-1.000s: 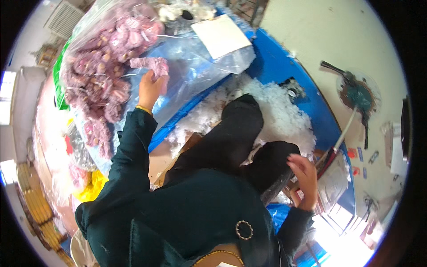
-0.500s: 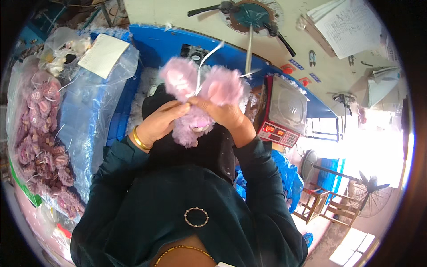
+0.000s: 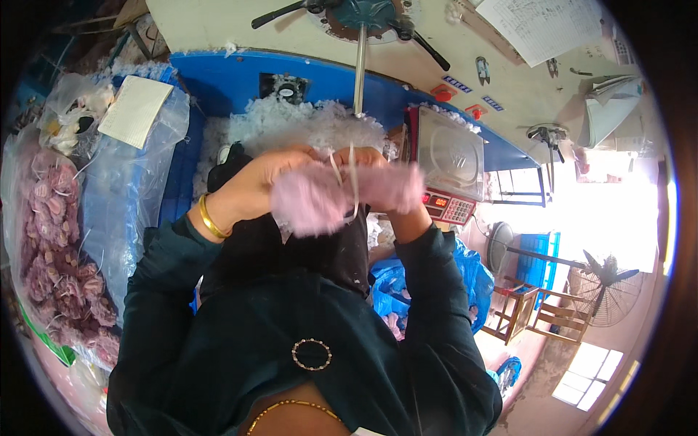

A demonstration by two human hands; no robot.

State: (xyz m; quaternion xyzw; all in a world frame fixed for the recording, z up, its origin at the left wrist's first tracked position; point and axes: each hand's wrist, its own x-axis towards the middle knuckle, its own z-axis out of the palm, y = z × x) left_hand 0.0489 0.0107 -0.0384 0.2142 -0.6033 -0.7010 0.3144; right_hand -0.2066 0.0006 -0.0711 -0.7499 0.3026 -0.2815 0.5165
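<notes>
we see the left hand (image 3: pixel 243 182) and right hand (image 3: pixel 368 155) curled closed on a blurred pink plush (image 3: pixel 309 203) above the lap (image 3: pixel 309 258), the right partly hidden. a white tie (image 3: pixel 353 182) crosses it; more toys (image 3: pixel 69 283) lie left, a scale (image 3: pixel 451 163) right.

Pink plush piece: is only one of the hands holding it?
No, the left hand and right hand both hold the pink plush piece.

Fuzzy pink toy (image 3: pixel 313 200) was blurry, up over dark lap (image 3: pixel 291 265), held in left hand (image 3: pixel 251 185) and right hand (image 3: pixel 369 157). Fat lump showed at left, longer lump (image 3: pixel 396 187) at right. Thin white string (image 3: pixel 354 182) curved down between.
</notes>
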